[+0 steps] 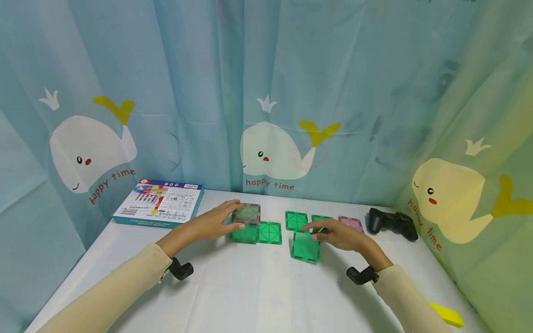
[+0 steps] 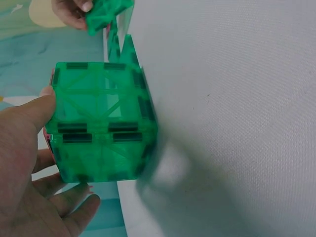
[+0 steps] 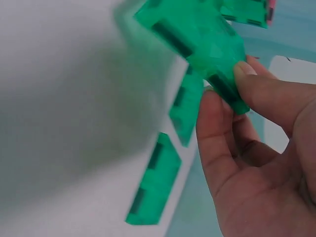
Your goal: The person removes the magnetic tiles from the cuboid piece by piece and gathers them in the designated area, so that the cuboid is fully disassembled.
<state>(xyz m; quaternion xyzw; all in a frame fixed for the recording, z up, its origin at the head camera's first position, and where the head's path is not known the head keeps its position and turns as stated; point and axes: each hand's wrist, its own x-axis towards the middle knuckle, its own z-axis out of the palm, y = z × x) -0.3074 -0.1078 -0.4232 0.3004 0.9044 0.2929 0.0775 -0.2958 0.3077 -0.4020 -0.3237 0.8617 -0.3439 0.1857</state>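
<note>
My left hand [image 1: 214, 223] grips a box shape built of clear green magnetic tiles [image 2: 101, 98], thumb on one side and fingers on the other. A pinkish-red tile [image 1: 247, 213] forms its top. Against its right side lies a green square tile [image 1: 270, 232]. To the right, my right hand [image 1: 339, 234] pinches another green square magnetic tile [image 1: 305, 247] between thumb and fingers, and it hangs tilted over the white table. Just behind the held tile lie two more green tiles, one at left [image 1: 296, 220] and one [image 1: 322, 217] partly behind the hand.
A pink tile [image 1: 351, 223] lies past the right hand, next to a black game controller [image 1: 391, 223]. At the back left is a flat printed toy box [image 1: 160, 203]. A yellow piece [image 1: 447, 314] sits by the right forearm. Whale-print curtains [image 1: 200, 92] enclose the table [image 1: 233, 296].
</note>
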